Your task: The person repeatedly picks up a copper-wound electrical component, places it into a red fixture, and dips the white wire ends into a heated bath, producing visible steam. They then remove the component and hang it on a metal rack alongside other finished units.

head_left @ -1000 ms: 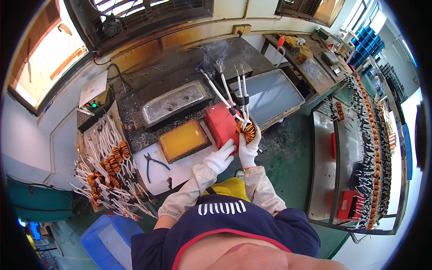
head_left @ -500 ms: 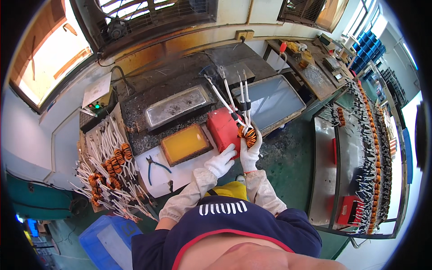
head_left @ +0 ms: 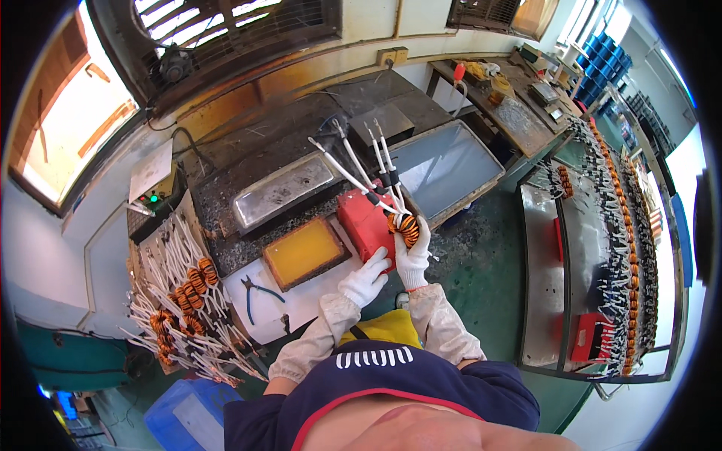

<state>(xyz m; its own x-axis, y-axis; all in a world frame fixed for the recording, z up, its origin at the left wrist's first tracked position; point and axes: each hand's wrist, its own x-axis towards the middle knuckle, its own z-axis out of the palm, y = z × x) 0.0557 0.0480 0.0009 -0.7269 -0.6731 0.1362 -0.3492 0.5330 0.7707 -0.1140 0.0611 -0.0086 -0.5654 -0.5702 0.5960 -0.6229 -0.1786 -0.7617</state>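
Note:
My right hand [head_left: 413, 254], in a white glove, grips an orange-and-black wound ring coil [head_left: 407, 229]. Long white-sleeved leads [head_left: 347, 180] with bare metal ends rise from the coil, slanting away over the red box [head_left: 364, 222]. My left hand [head_left: 365, 279], gloved too, has its fingers stretched against the near side of that box and holds nothing I can see. Left of the box lies a block of amber-yellow material [head_left: 304, 252] in a dark frame. Beyond it sits a long metal trough [head_left: 283, 189] with a silvery surface. Blue-handled pliers [head_left: 262, 290] lie on the white sheet [head_left: 261, 325].
Several more coils with white leads [head_left: 188, 295] are heaped at my left, near a control box [head_left: 154, 197] with a green light. A grey liquid-filled tray [head_left: 444, 174] stands beyond the red box. Rows of coils hang on a metal rack [head_left: 543, 278] at right. A blue bin [head_left: 184, 413] is at lower left.
The whole view has shifted slightly, moving the bench leftward in the picture. The coil stays in my right hand over the red box, and my left hand remains by its near side.

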